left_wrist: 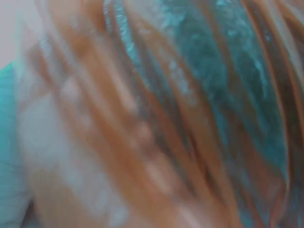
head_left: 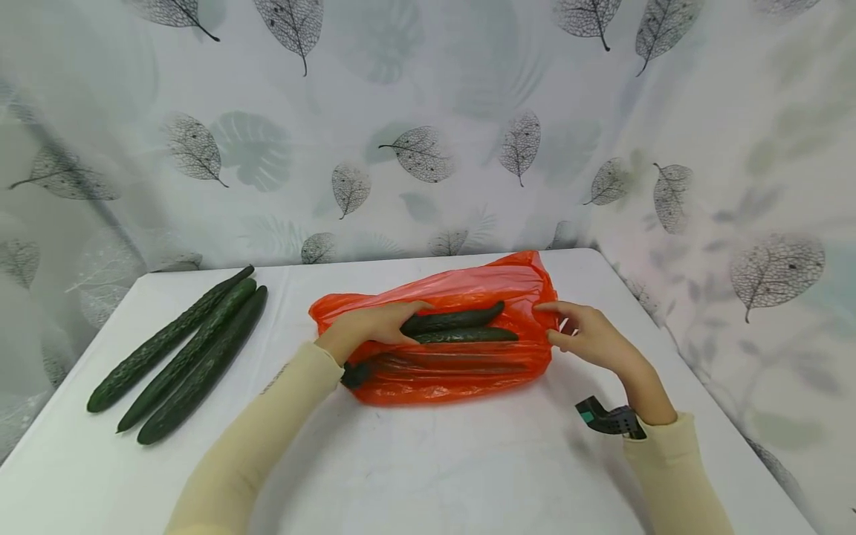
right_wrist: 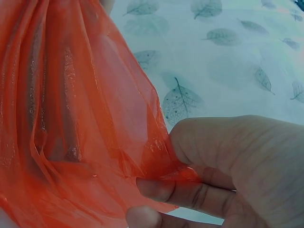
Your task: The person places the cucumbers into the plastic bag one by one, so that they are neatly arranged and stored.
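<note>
A red plastic bag (head_left: 461,286) lies across the middle of the table, with two dark green cucumbers (head_left: 461,336) visible in its opening. Further dark lengths show through the film at the near side. My left hand (head_left: 374,325) reaches over the bag's left part, thumb and fingers around the left ends of those two cucumbers. In the left wrist view, blurred film (left_wrist: 118,142) fills most of the picture, with dark green behind it. My right hand (head_left: 588,334) is at the bag's right end; in the right wrist view its thumb and finger pinch the bag's edge (right_wrist: 156,161).
Three long cucumbers (head_left: 194,357) lie side by side, slanted, on the left of the white table (head_left: 435,468). A leaf-patterned curtain (head_left: 428,111) hangs behind the table and along its right side.
</note>
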The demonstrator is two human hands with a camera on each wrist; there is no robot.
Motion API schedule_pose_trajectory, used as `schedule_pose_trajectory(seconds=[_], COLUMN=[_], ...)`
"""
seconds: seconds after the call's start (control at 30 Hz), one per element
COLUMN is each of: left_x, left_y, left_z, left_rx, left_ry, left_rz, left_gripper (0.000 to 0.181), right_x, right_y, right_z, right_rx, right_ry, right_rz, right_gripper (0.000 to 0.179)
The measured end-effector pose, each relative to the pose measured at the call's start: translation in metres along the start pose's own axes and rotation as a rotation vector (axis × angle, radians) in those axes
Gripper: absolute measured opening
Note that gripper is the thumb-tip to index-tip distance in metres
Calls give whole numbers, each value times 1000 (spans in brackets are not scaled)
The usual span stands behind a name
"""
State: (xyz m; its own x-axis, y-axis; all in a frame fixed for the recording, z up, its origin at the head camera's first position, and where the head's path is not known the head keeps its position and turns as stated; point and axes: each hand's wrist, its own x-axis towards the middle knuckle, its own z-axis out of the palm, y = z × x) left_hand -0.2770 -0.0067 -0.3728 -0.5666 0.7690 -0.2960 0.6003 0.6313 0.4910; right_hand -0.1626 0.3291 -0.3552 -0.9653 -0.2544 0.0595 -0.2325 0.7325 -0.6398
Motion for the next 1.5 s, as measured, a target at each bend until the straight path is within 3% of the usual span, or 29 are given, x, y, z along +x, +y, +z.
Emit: schedule_pose_trajectory(seconds=[0.6,1.03,1.23,1.5], left_x=[-43,-79,-91,-108], left_y=[-7,-9,-7,-5], left_z=[-9,-2,5,17], left_rx=[11,-1,-21,-14], left_ry=[20,50,99,219], left_rz=[-67,-135,-123,-36], left_gripper=[88,88,70,52], right_x=[2,5,7,8], right_y=[1,-1,-2,-3], right_z=[1,3,6,12], right_rx=[-17,-24,-16,-22], right_ry=[-19,-38,-42,-57], right_rz=[6,12,10,7], right_gripper=[42,43,43,42])
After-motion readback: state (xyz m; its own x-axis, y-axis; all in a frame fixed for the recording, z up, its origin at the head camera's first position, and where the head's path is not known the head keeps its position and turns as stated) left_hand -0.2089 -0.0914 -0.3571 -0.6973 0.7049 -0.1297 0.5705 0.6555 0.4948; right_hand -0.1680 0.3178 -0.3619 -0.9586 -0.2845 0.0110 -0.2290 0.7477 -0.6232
